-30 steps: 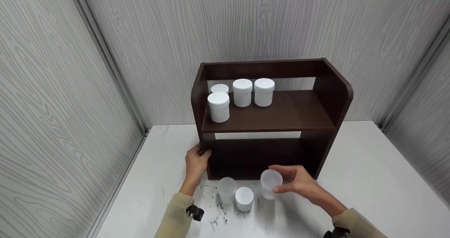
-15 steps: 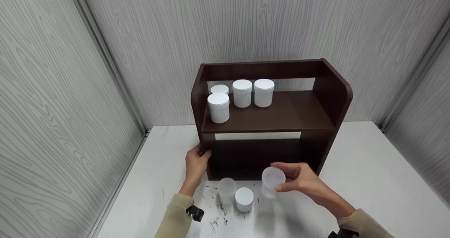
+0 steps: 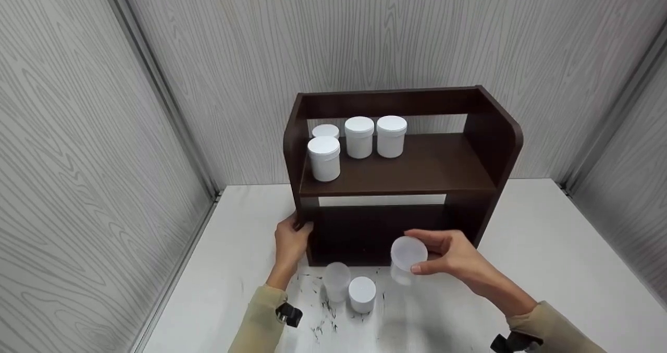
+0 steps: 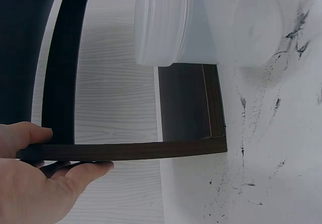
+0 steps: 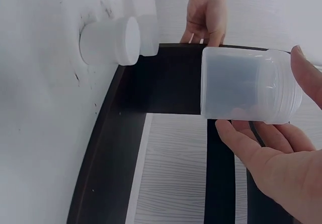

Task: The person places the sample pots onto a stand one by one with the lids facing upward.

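Observation:
My left hand grips the left side panel of a dark brown two-tier shelf, thumb on one face and fingers on the other, as the left wrist view shows. A translucent lidded jar is pinched upright between the thumb and fingers of my right hand, raised off the table before the shelf's lower opening. In the right wrist view the jar is see-through. On the table stand another translucent jar and a white jar, close together between my hands.
Several white lidded jars stand on the upper shelf, including a front-left jar and a rear jar. Dark scuff marks streak the white table. Wood-grain panels enclose the back and sides.
My right hand has lifted the translucent jar upward and slightly right, away from the tabletop. My left hand stays on the shelf's side, and the other jars stand where they were.

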The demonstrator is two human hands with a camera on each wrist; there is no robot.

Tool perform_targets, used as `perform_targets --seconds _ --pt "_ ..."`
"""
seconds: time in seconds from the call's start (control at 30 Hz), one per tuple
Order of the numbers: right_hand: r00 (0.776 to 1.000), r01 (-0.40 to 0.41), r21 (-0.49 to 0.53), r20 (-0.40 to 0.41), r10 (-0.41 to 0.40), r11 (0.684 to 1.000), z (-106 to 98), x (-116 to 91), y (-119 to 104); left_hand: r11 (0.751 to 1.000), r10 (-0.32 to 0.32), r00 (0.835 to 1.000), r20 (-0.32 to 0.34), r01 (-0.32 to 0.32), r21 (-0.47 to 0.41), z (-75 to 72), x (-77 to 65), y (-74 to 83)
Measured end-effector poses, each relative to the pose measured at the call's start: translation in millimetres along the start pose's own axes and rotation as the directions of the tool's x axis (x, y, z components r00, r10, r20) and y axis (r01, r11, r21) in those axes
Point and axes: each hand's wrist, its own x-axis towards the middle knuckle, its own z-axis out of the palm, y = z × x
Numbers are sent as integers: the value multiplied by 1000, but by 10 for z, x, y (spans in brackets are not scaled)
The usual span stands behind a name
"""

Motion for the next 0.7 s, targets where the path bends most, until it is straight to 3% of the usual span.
perform_targets --seconds 0.43,0.7 --pt "999 -11 9 -48 11 1000 -138 32 -318 1000 8 1000 -6 -8 10 -2 15 -19" --pt "997 18 -23 -71 -20 1000 -234 56 -533 999 46 999 23 -47 15 -23 -5 -13"
